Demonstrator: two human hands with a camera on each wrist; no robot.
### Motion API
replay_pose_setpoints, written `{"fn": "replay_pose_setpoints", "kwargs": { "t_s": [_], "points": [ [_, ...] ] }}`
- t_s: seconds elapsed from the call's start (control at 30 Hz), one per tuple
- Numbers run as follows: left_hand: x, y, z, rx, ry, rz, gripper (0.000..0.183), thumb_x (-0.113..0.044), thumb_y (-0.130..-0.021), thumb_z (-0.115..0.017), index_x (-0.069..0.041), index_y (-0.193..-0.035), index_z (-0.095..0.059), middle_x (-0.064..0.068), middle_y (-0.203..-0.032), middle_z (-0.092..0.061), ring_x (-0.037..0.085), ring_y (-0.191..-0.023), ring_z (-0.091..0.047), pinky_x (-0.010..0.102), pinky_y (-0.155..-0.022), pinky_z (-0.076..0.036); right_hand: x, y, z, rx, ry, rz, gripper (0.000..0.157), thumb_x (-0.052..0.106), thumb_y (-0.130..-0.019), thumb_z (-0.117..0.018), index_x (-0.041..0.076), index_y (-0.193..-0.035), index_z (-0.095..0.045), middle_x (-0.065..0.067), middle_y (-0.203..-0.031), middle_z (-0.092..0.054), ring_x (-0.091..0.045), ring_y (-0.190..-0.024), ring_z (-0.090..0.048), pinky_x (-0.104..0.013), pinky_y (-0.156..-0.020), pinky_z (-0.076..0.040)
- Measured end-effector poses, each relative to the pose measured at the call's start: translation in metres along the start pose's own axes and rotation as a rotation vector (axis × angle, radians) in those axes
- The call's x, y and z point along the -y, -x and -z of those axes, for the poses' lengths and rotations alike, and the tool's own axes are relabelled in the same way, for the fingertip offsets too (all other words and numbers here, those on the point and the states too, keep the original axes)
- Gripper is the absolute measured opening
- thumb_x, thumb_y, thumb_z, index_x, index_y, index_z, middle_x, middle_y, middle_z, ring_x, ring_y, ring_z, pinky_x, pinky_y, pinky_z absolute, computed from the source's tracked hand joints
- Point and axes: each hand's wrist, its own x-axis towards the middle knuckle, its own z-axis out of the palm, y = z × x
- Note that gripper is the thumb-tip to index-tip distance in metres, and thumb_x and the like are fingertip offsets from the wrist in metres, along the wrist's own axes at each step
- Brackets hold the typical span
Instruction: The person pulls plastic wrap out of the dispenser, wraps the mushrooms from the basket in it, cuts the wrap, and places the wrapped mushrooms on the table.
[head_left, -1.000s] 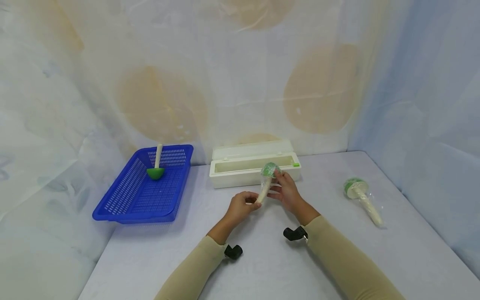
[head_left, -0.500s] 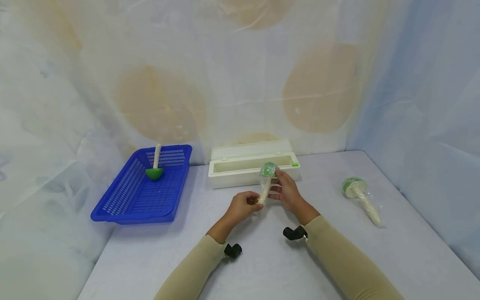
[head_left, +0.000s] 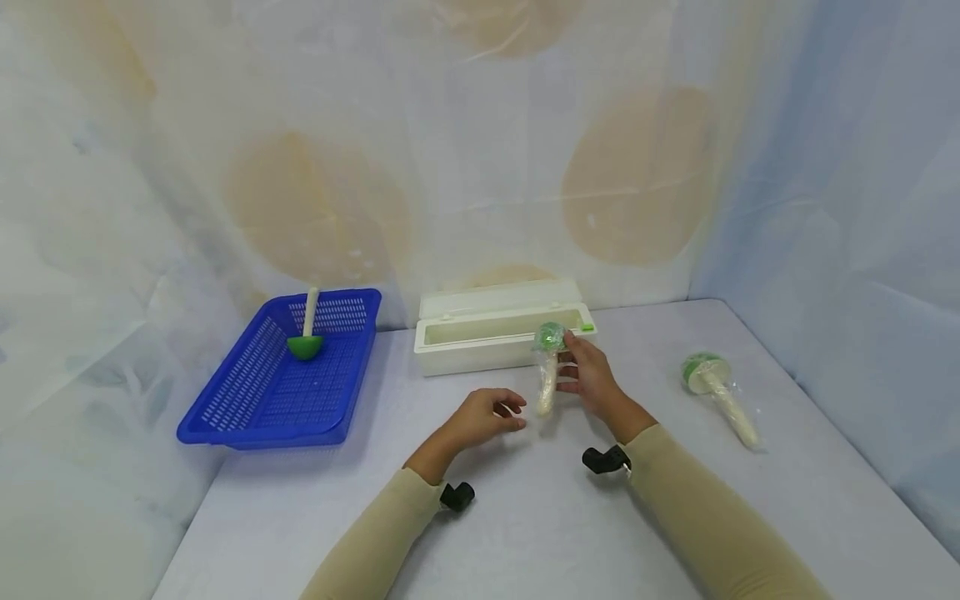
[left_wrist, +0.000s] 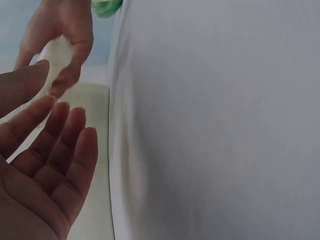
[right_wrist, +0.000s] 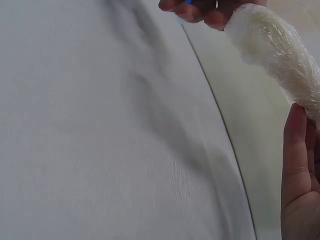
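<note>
My right hand [head_left: 594, 379] holds a mushroom-shaped utensil [head_left: 548, 379] wrapped in clear film, with a green domed head and a cream handle. Its thumb and fingers grip it near the head, and the handle hangs downward. In the right wrist view the wrapped handle [right_wrist: 277, 50] shows large at the upper right. My left hand [head_left: 483, 417] is empty, a small gap left of the handle's lower end, its fingers [left_wrist: 82, 150] loosely bent. A second wrapped utensil [head_left: 720, 400] of the same look lies on the table at the right.
Behind the hands stands a long white box [head_left: 480, 358] with its lid raised and a green tab at its right end. On the left, a blue basket [head_left: 262, 437] holds an unwrapped utensil [head_left: 306, 343] with a green head. Patterned sheeting [head_left: 480, 167] surrounds the white table [head_left: 495, 533].
My left hand has let go of the handle's lower end and drawn slightly left. My right hand has moved a little right with the wrapped utensil, which now hangs more upright.
</note>
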Motion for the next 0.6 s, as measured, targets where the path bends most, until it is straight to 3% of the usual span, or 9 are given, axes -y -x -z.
{"fn": "replay_pose_setpoints", "kwargs": {
  "t_s": [0.13, 0.27, 0.4, 0.6],
  "points": [
    [0.004, 0.002, 0.012, -0.038, -0.068, 0.018, 0.030, -0.023, -0.088, -0.073, -0.009, -0.115, -0.070, -0.006, -0.103, -0.066, 0.010, -0.091, -0.061, 0.029, -0.072, -0.051, 0.005, 0.002, 0.015, -0.007, 0.080, 0.002, 0.077, 0.062, -0.094, -0.046, -0.001, -0.140, -0.039, -0.016, -0.115, -0.052, -0.024, -0.091, -0.061, -0.046, -0.078, -0.054],
    [0.012, 0.002, 0.029, -0.125, -0.111, 0.029, 0.028, -0.022, -0.091, -0.070, -0.007, -0.114, -0.069, -0.004, -0.101, -0.067, 0.013, -0.091, -0.061, 0.030, -0.072, -0.051, 0.008, 0.004, 0.032, -0.015, 0.148, 0.003, 0.076, 0.060, -0.096, -0.046, 0.000, -0.142, -0.038, -0.019, -0.118, -0.051, -0.024, -0.091, -0.060, -0.044, -0.076, -0.055],
    [0.023, 0.005, 0.047, -0.252, -0.125, 0.019, 0.026, -0.020, -0.091, -0.070, -0.004, -0.111, -0.069, 0.000, -0.099, -0.068, 0.017, -0.091, -0.063, 0.033, -0.074, -0.052, 0.010, 0.006, 0.046, -0.029, 0.213, 0.009, 0.073, 0.056, -0.097, -0.046, 0.000, -0.143, -0.038, -0.020, -0.117, -0.051, -0.025, -0.089, -0.059, -0.044, -0.076, -0.055],
    [0.040, 0.008, 0.068, -0.493, -0.082, 0.070, 0.020, -0.019, -0.090, -0.071, -0.004, -0.103, -0.071, 0.001, -0.087, -0.066, 0.018, -0.084, -0.061, 0.035, -0.072, -0.050, 0.011, 0.013, 0.068, -0.037, 0.338, 0.026, 0.073, 0.057, -0.096, -0.048, 0.002, -0.142, -0.041, -0.021, -0.116, -0.053, -0.026, -0.089, -0.061, -0.050, -0.080, -0.053]
  ]
}}
